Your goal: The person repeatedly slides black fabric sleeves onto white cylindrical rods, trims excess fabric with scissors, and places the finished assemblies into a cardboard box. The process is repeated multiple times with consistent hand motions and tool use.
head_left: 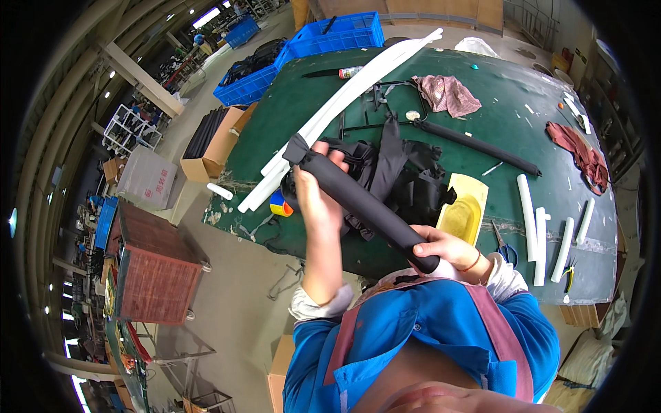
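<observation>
A thick black fabric-covered tube [365, 204] slants across in front of my body, between both hands. My left hand [320, 196] holds it near its far left end, where loose black cloth is gathered; the fingers are partly behind it. My right hand [441, 246] grips the near right end, with the thumb on top. Beyond the tube lies a heap of black cloth and straps [420, 182]. A thinner black tube [482, 146] rests farther back on the green table [317, 82]. A yellow plastic tray [470, 201] sits just beyond my right hand.
Long white foam tubes [358, 86] cross the table's left side, and shorter white foam pieces [527, 217] lie at right. Scissors [506, 248] and yellow-handled snips [569, 275] are near the right edge. Blue crates [337, 34] stand behind; a wooden cart [157, 265] stands at left.
</observation>
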`<action>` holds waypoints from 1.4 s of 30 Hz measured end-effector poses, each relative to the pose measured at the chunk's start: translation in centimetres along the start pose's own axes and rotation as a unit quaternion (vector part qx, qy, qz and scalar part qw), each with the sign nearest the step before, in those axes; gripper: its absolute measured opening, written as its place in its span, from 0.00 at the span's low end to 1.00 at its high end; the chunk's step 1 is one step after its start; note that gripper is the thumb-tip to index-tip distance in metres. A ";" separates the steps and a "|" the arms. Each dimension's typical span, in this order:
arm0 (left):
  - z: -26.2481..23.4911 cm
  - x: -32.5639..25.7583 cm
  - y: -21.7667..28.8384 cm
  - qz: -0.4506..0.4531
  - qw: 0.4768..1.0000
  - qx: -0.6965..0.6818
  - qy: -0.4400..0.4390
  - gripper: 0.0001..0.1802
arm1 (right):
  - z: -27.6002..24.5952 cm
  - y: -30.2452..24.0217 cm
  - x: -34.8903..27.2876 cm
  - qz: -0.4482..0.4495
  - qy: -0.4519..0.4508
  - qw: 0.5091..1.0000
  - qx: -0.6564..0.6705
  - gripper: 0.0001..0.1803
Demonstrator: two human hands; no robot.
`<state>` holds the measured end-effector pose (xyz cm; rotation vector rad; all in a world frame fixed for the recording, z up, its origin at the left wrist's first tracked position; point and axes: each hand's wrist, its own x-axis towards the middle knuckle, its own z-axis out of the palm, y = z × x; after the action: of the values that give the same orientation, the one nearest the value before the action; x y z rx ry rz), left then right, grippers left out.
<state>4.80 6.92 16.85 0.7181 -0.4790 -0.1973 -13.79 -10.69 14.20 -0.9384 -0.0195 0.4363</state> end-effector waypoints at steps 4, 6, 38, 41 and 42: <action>-0.9 1.6 2.6 0.176 0.952 0.249 0.019 0.23 | -0.6 0.3 -1.1 0.012 0.014 1.000 0.014 0.36; -1.7 1.2 3.1 0.152 0.953 0.262 -0.021 0.18 | -0.4 -0.4 -2.0 0.025 -0.004 0.999 0.021 0.35; -2.3 -1.2 -3.7 -0.224 0.971 0.036 -0.069 0.10 | -0.7 -2.9 9.1 -0.166 0.042 0.981 0.092 0.06; -2.9 -1.1 -1.8 -0.302 0.934 0.082 -0.175 0.14 | 0.2 -2.3 8.6 -0.171 -0.009 0.981 0.095 0.10; -3.2 -0.8 -0.6 -0.351 0.907 0.059 -0.227 0.17 | 0.2 -2.2 8.4 -0.170 -0.015 0.981 0.090 0.13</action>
<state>5.66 8.59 14.10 0.9479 -0.6615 -1.0398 -5.37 -8.50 14.61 -0.7314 -0.1628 0.1323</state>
